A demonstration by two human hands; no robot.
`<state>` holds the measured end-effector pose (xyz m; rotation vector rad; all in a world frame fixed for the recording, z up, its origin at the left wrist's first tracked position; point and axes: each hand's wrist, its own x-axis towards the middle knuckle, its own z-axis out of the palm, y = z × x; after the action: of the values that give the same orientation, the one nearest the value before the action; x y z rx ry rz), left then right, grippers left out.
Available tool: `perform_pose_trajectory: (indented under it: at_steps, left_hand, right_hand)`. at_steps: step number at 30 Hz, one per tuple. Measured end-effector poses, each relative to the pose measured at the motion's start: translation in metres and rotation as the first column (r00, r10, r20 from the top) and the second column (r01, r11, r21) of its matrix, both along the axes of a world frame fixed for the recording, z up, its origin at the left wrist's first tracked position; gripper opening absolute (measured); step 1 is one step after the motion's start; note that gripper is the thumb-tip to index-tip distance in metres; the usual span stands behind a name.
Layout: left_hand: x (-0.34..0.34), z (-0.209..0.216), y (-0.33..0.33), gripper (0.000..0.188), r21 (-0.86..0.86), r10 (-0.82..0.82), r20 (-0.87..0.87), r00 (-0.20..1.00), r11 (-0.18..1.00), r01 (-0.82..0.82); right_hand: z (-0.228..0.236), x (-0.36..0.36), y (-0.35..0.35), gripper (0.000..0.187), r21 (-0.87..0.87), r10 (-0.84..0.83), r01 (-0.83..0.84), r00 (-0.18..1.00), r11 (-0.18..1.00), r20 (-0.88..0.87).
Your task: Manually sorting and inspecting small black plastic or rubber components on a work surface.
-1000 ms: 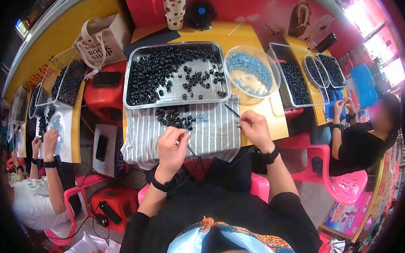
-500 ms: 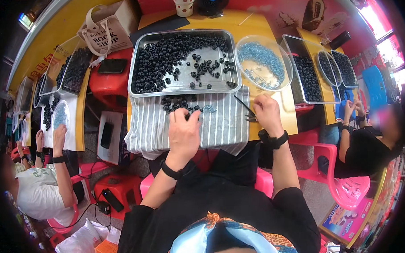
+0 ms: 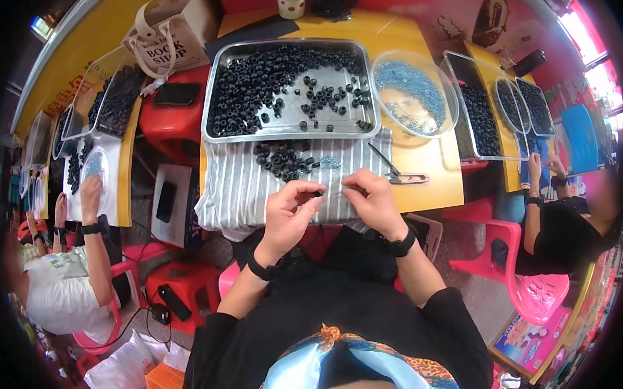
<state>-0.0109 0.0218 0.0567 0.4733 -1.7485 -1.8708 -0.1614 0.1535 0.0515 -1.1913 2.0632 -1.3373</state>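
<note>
Set before a red wall point(image 3: 381, 17): one yellow table point(image 3: 438, 186). Counted on it one metal tray point(image 3: 289, 116) of black beads point(image 3: 243, 94), too many to number; just right of it, one clear bowl point(image 3: 453, 109) of blue beads point(image 3: 410, 81), likewise uncountable. In front of the tray, found one striped cloth point(image 3: 239, 197) bearing one loose black heap point(image 3: 281, 161) and, just beside, one smaller blue heap point(image 3: 329, 163). Near the cloth's right edge, noted one pair of snips point(image 3: 401, 179) and one slim black tool point(image 3: 381, 155). At the left hand point(image 3: 289, 214): thumb and forefinger clamped on one bead point(image 3: 319, 193), black, above the cloth. At the right hand point(image 3: 377, 204): thumb and forefinger together, near the left ones; cannot tell whether anything thin lies between. Left of the table, counted one bag point(image 3: 166, 52) and two phones point(image 3: 177, 94), one on a red stool point(image 3: 166, 129). At side tables, at least two co-workers point(image 3: 560, 234).
</note>
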Motion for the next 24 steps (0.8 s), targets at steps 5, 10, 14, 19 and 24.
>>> perform_pose_trajectory:
  at_steps: [5,10,14,19,24]
  left_hand:
    - [0.005,-0.023,0.004,0.021,0.356,-0.11,-0.104,0.988,0.924,0.14]
    - [0.008,-0.027,0.005,0.021,0.474,-0.141,-0.116,0.983,0.862,0.179]
    - [0.013,-0.039,0.005,0.02,0.56,-0.139,-0.141,0.98,0.805,0.195]
    - [0.014,-0.038,0.005,0.018,0.585,-0.14,-0.162,0.977,0.784,0.209]
    - [0.012,-0.03,0.003,0.017,0.592,-0.141,-0.184,0.973,0.774,0.224]
  right_hand:
    - [0.016,0.023,0.002,0.015,-0.173,0.066,0.041,0.82,0.984,0.569]
    - [0.01,0.032,0.0,0.017,-0.235,0.048,0.057,0.907,0.97,0.417]
    - [0.01,0.039,-0.005,0.015,-0.27,0.042,0.042,0.955,0.962,0.294]
    - [0.012,0.042,-0.007,0.015,-0.255,0.047,0.008,0.977,0.967,0.208]
    - [0.017,0.039,-0.007,0.018,-0.177,0.071,0.003,0.909,0.984,0.411]
